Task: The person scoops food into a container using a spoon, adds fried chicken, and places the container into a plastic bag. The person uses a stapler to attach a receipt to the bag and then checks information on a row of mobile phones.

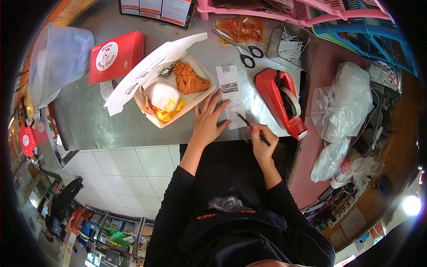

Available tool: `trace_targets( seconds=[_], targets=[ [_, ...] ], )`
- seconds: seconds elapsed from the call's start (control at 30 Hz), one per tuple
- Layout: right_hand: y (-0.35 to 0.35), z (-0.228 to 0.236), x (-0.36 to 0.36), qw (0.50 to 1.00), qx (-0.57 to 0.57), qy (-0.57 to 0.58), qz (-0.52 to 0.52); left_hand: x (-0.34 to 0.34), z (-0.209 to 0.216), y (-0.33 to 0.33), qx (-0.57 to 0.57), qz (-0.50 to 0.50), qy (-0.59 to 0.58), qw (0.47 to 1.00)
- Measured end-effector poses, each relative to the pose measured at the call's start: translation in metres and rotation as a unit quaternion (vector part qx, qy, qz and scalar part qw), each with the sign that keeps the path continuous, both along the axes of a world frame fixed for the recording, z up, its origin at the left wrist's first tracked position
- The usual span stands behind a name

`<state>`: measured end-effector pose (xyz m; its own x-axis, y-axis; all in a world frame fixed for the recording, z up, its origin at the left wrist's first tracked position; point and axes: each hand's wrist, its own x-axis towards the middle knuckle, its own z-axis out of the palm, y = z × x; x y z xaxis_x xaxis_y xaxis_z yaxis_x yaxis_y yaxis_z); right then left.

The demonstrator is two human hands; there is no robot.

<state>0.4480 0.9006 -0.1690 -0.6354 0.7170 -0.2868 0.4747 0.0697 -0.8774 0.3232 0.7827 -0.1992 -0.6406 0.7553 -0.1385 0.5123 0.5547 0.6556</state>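
A long white printed receipt (231,98) lies flat on the metal table. My left hand (209,119) rests beside it with fingers spread, the fingertips touching its left edge. In my right hand (263,139) is a black pen (243,120), gripped between the fingers, its tip at the receipt's lower right part. To the left of the receipt stands an open meal box (202,99) with its lid folded back. Inside it are a piece of fried chicken (190,78), a white wrapped mound (163,95), yellow scrambled egg (165,115) and a small green packet (167,71).
A red tape dispenser (272,91) stands right of the receipt. Black-handled scissors (240,46), sauce packets (244,30) and a tray of white sticks (291,44) are behind. Left are a closed red box (118,58) and a clear plastic tub (66,62). Plastic bags (344,102) lie right.
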Motion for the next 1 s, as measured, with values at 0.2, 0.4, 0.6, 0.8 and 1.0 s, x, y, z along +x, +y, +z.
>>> trace_targets(
  seconds=[0.2,0.4,0.6,0.8,1.0],
  targets=[
    [0.000,0.000,0.003,0.999,0.026,0.019,0.025,0.000,-0.001,0.000,-0.005,0.001,0.005,1.000],
    [-0.002,-0.007,0.019,0.998,0.022,0.011,0.049,0.001,-0.002,0.000,-0.004,-0.001,0.010,1.000],
    [0.000,-0.003,0.022,0.998,0.003,0.018,0.057,0.000,-0.001,0.000,-0.002,0.000,0.012,1.000],
    [0.010,0.000,0.021,0.999,0.017,-0.012,0.041,0.000,-0.001,0.001,-0.006,-0.003,0.018,1.000],
    [0.055,0.041,-0.005,0.976,0.176,0.124,-0.042,0.001,0.003,-0.001,-0.029,-0.014,0.018,0.999]
  ],
)
